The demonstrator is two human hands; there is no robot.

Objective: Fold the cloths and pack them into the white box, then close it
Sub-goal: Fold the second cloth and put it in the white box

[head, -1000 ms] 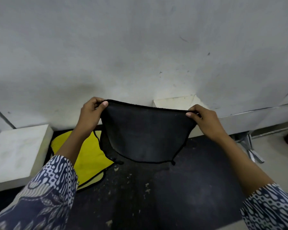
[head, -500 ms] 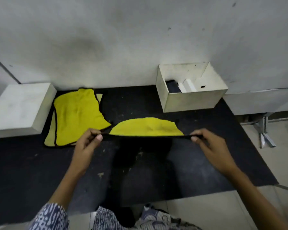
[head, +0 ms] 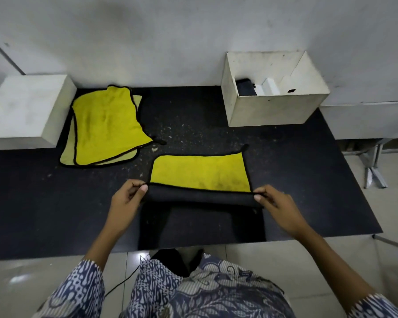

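A yellow cloth with a black back and black trim (head: 200, 173) lies half spread on the dark table. Its near edge is lifted, showing the black side. My left hand (head: 124, 200) pinches the near left corner and my right hand (head: 276, 207) pinches the near right corner. Two more yellow cloths (head: 106, 125) lie stacked at the back left. The white box (head: 271, 111) stands open at the back right, with a dark folded cloth (head: 245, 87) and a white insert inside.
The dark table (head: 55, 214) ends at a front edge near my body. A white block (head: 21, 109) sits at the back left against the grey wall. Metal legs of a stand (head: 375, 166) show on the floor to the right.
I lowered the cloth from held up in front of me onto the table. Its far part now lies flat, yellow side up, while both hands keep the near corners.
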